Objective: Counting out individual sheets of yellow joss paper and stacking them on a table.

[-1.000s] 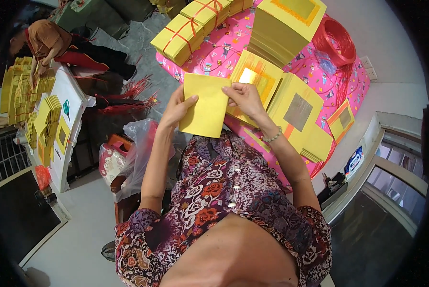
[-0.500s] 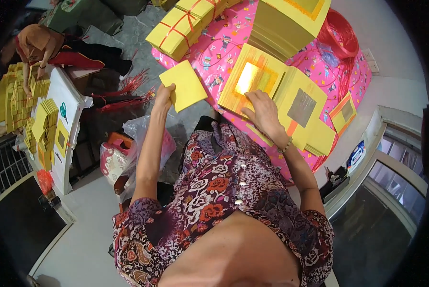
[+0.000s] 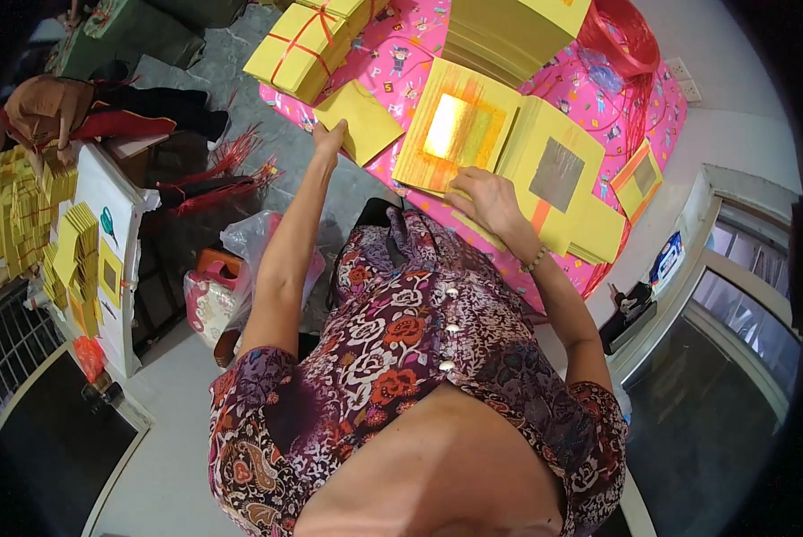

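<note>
Pinched at its near corner by the left hand [image 3: 330,139], a plain yellow paper sheet [image 3: 360,120] lies tilted over the edge of the pink patterned table cover [image 3: 401,54], while the right hand [image 3: 486,199] presses with bent fingers, clasping nothing, on the near edge of a thick stack of yellow paper squares [image 3: 459,130] whose top sheet carries a shiny gold foil patch. Just right of it sits a second stack [image 3: 558,179] with a dull silver square; farther off lie a bundle of yellow sheets tied with red string [image 3: 303,49], a tall yellow paper block [image 3: 513,31] and a coil of red plastic cord [image 3: 620,40].
</note>
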`<state>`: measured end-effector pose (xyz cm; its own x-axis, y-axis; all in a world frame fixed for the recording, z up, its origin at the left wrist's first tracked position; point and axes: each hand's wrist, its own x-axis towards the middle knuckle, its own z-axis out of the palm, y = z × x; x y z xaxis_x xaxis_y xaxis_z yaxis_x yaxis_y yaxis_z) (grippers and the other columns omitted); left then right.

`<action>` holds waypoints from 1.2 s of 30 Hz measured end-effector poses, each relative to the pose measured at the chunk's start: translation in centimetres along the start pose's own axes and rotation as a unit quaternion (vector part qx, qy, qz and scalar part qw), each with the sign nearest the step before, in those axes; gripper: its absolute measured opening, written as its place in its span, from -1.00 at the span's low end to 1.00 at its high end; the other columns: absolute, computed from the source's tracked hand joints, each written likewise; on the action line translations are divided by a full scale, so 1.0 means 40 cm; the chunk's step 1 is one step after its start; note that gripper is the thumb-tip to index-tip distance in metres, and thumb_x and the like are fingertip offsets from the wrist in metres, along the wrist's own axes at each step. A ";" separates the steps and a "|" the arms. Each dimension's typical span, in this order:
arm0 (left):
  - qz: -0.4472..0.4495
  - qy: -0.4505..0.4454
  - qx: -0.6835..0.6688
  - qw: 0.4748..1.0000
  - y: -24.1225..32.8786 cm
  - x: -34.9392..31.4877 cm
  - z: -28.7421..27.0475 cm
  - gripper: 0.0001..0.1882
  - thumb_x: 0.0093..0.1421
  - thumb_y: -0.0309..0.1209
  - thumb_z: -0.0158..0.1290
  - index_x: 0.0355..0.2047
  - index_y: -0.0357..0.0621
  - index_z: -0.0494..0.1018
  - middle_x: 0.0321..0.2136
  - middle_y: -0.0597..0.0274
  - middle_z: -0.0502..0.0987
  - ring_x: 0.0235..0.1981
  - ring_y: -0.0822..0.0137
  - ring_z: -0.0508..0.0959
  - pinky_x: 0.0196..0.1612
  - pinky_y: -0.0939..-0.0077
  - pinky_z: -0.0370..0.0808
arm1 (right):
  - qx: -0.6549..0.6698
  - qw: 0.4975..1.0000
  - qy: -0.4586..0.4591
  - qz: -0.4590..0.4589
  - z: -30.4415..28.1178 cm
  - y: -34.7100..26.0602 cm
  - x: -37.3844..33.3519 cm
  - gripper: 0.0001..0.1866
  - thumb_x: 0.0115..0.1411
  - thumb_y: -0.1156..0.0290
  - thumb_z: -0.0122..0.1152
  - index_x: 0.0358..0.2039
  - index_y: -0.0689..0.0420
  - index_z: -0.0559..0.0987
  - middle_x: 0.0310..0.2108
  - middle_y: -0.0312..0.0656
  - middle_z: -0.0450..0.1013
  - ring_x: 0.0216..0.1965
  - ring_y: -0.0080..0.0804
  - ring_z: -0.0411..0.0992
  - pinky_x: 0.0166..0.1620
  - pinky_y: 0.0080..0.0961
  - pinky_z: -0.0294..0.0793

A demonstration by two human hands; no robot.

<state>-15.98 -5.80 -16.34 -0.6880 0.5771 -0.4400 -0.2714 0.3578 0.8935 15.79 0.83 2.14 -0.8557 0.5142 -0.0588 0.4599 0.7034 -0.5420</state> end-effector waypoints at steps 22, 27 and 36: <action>0.398 -0.304 0.322 0.804 0.303 -0.401 0.082 -0.71 -0.07 -0.30 0.24 -0.31 -0.08 0.53 -0.35 0.22 0.48 -0.21 0.21 0.43 -0.13 0.39 0.37 | 0.113 0.986 -0.078 0.098 -0.022 0.053 0.044 -0.70 0.05 0.19 0.18 -0.50 0.21 0.58 -0.59 -0.09 0.43 -0.55 -0.19 0.39 -0.46 -0.32 0.31; 0.322 -0.328 0.343 0.819 0.302 -0.397 0.096 -0.72 -0.06 -0.31 0.23 -0.31 -0.09 0.53 -0.33 0.19 0.47 -0.22 0.18 0.42 -0.14 0.32 0.37 | 0.114 0.987 -0.067 0.095 -0.021 0.057 0.046 -0.69 0.05 0.17 0.18 -0.54 0.20 0.58 -0.62 -0.08 0.43 -0.59 -0.17 0.39 -0.48 -0.30 0.31; 0.472 -0.303 0.452 0.694 0.317 -0.414 0.162 -0.63 -0.05 -0.29 0.20 -0.19 -0.03 0.46 -0.24 0.25 0.48 -0.29 0.17 0.45 -0.20 0.34 0.39 | 0.070 0.997 0.027 0.034 -0.042 0.024 0.030 -0.72 0.09 0.19 0.16 -0.46 0.17 0.59 -0.48 -0.14 0.48 -0.47 -0.16 0.42 -0.38 -0.31 0.39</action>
<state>-3.67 -6.08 1.70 0.2116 0.9721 0.1010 0.8289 -0.2332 0.5085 15.61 2.95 2.98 -0.8080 0.5865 -0.0563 0.4756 0.5929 -0.6498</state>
